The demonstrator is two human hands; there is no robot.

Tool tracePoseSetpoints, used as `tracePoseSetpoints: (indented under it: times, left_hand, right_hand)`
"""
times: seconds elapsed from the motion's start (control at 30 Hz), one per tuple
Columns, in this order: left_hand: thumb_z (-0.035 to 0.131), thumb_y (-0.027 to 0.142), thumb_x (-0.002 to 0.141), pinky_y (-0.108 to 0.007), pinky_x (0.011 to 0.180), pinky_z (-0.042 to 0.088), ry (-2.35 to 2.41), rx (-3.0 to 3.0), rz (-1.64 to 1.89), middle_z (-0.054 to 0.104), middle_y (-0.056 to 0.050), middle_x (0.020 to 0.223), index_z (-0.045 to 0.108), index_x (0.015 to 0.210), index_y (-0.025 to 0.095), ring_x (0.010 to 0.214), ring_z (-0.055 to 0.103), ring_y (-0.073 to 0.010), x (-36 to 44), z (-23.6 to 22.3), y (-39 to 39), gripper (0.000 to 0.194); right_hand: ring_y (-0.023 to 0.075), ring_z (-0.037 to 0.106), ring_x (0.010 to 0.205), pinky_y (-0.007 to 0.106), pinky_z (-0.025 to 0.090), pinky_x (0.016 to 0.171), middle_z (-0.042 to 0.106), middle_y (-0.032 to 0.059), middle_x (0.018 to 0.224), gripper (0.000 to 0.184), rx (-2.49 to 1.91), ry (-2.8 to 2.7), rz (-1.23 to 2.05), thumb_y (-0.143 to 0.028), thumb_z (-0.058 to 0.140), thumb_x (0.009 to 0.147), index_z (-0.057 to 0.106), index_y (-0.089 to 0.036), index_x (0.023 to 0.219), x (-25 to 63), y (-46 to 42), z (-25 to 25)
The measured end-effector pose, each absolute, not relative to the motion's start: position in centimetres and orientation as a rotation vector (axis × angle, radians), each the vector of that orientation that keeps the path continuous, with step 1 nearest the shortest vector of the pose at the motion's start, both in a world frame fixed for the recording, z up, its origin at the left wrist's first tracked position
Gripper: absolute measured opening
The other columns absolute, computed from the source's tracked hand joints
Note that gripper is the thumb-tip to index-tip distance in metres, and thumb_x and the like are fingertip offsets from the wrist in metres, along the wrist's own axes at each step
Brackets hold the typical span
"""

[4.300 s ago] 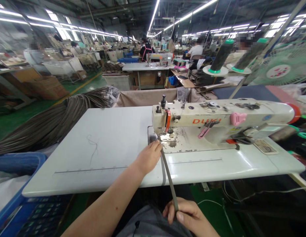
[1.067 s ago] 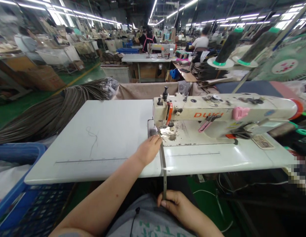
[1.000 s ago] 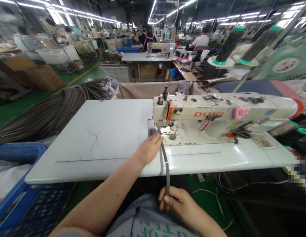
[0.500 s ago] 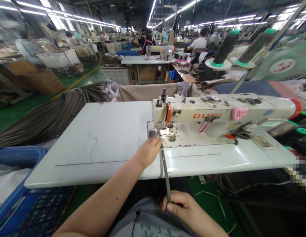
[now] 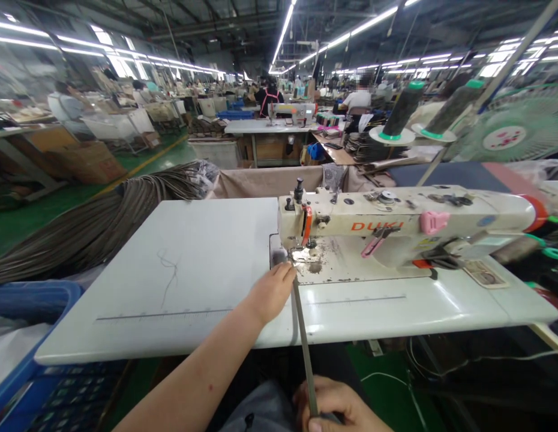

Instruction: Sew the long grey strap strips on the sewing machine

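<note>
A narrow dark grey strap [image 5: 303,333] runs from the needle area of the sewing machine [image 5: 423,225], over the table's front edge, down towards my lap. Just in front of the presser foot, my left hand [image 5: 272,293] has its fingers curled together on the strap's upper end; its fingertips partly hide that end. Lower down, near my body, my right hand [image 5: 339,403] pinches the strap between thumb and fingers. Between both hands the strap looks stretched straight. The bottom of my right hand is cut off by the frame.
Loose thread [image 5: 170,273] lies on the white table [image 5: 216,240] to the left. A blue crate [image 5: 36,294] and a big bundle of dark straps [image 5: 108,222] are at the left. Thread cones [image 5: 402,111] and a fan [image 5: 504,138] stand behind, right.
The view has tilted upward slightly, so the table sits lower. My right hand is lower in view, with more strap showing between the hands. My left hand stays beside the needle area.
</note>
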State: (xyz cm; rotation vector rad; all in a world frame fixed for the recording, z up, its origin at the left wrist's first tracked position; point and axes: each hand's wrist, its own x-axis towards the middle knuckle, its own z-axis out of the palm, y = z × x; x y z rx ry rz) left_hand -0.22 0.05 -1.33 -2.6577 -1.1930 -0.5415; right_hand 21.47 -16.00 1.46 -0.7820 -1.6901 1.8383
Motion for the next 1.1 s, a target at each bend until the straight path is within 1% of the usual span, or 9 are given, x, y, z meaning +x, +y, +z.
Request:
tracePoseSetpoints:
  times: [0.2, 0.33, 0.43, 0.57, 0.67, 0.87, 0.93, 1.0, 1.1]
  left_hand:
    - [0.047, 0.016, 0.102, -0.042, 0.117, 0.049, -1.258, -2.645, -0.578, 0.064, -0.016, 0.136, 0.055, 0.129, 0.013, 0.133, 0.06, -0.0264, 0.1, -1.1, 0.1, 0.029]
    - [0.046, 0.017, 0.102, -0.043, 0.115, 0.051, -1.253, -2.667, -0.623, 0.065, -0.015, 0.133, 0.057, 0.127, 0.015, 0.13, 0.062, -0.0258, 0.1, -1.0, 0.0, 0.027]
    - [0.048, 0.016, 0.101, -0.042, 0.115, 0.051, -1.256, -2.668, -0.634, 0.066, -0.015, 0.131, 0.058, 0.125, 0.015, 0.128, 0.063, -0.0255, 0.1, -1.0, 0.0, 0.026]
    - [0.048, 0.014, 0.1, -0.042, 0.114, 0.051, -1.282, -2.682, -0.663, 0.065, -0.016, 0.131, 0.059, 0.124, 0.014, 0.127, 0.063, -0.0256, 0.0, -0.8, 0.0, 0.026]
    - [0.046, 0.014, 0.101, -0.043, 0.116, 0.049, -1.29, -2.74, -0.661, 0.065, -0.015, 0.131, 0.058, 0.127, 0.014, 0.131, 0.061, -0.0263, -0.2, -0.8, 0.1, 0.029]
    - [0.047, 0.014, 0.099, -0.044, 0.116, 0.048, -1.314, -2.798, -0.706, 0.064, -0.015, 0.131, 0.056, 0.13, 0.015, 0.13, 0.059, -0.0265, -0.5, -0.7, 0.0, 0.032]
    - [0.05, 0.015, 0.098, -0.045, 0.115, 0.048, -1.332, -2.796, -0.739, 0.064, -0.014, 0.13, 0.057, 0.13, 0.015, 0.128, 0.06, -0.0267, -0.5, -0.2, -0.2, 0.032]
    - [0.055, 0.016, 0.097, -0.045, 0.113, 0.049, -1.35, -2.806, -0.788, 0.064, -0.014, 0.129, 0.058, 0.128, 0.016, 0.124, 0.062, -0.0272, -0.5, 0.5, -0.5, 0.031]
    - [0.061, 0.02, 0.094, -0.044, 0.104, 0.053, -1.486, -2.77, -0.965, 0.066, -0.012, 0.118, 0.06, 0.115, 0.018, 0.114, 0.064, -0.0268, 0.0, 1.3, -1.8, 0.021]
  right_hand:
    - [0.0195, 0.066, 0.071, 0.031, 0.05, 0.072, 0.069, 0.0049, 0.074, 0.041, -0.854, -1.372, 1.914, -0.056, 0.066, 0.097, 0.081, -0.018, 0.099, 21.9, -16.5, 0.6]
    - [0.0217, 0.064, 0.08, 0.034, 0.051, 0.078, 0.068, 0.0057, 0.082, 0.035, -0.943, -1.42, 1.742, -0.054, 0.074, 0.091, 0.08, -0.019, 0.093, 21.6, -15.6, 1.2]
    - [0.0242, 0.064, 0.088, 0.036, 0.051, 0.085, 0.07, 0.0074, 0.088, 0.033, -1.033, -1.458, 1.646, -0.052, 0.073, 0.092, 0.079, -0.02, 0.085, 21.1, -14.8, 1.6]
    - [0.0231, 0.065, 0.088, 0.038, 0.051, 0.089, 0.073, 0.0059, 0.088, 0.029, -1.03, -1.313, 1.759, -0.046, 0.072, 0.094, 0.08, -0.02, 0.103, 20.4, -14.2, 1.6]
    - [0.0247, 0.067, 0.095, 0.042, 0.049, 0.097, 0.077, 0.0068, 0.094, 0.034, -0.974, -1.174, 1.82, -0.041, 0.071, 0.094, 0.077, -0.019, 0.119, 20.1, -14.0, 1.1]
    - [0.0249, 0.068, 0.104, 0.045, 0.05, 0.103, 0.077, 0.007, 0.105, 0.042, -0.921, -1.142, 1.835, -0.033, 0.076, 0.089, 0.072, -0.021, 0.129, 20.1, -13.9, 0.3]
    - [0.0248, 0.067, 0.111, 0.044, 0.049, 0.106, 0.076, 0.0068, 0.113, 0.041, -0.93, -1.191, 1.814, -0.031, 0.081, 0.086, 0.073, -0.022, 0.126, 20.0, -14.0, 0.2]
    - [0.024, 0.066, 0.113, 0.041, 0.05, 0.107, 0.074, 0.0061, 0.116, 0.031, -0.97, -1.234, 1.755, -0.029, 0.083, 0.085, 0.077, -0.022, 0.114, 19.8, -14.2, 0.1]
    - [0.0204, 0.067, 0.103, 0.036, 0.055, 0.098, 0.071, 0.0048, 0.113, 0.022, -1.024, -1.262, 1.662, -0.03, 0.084, 0.084, 0.078, -0.022, 0.104, 19.4, -14.4, 0.0]
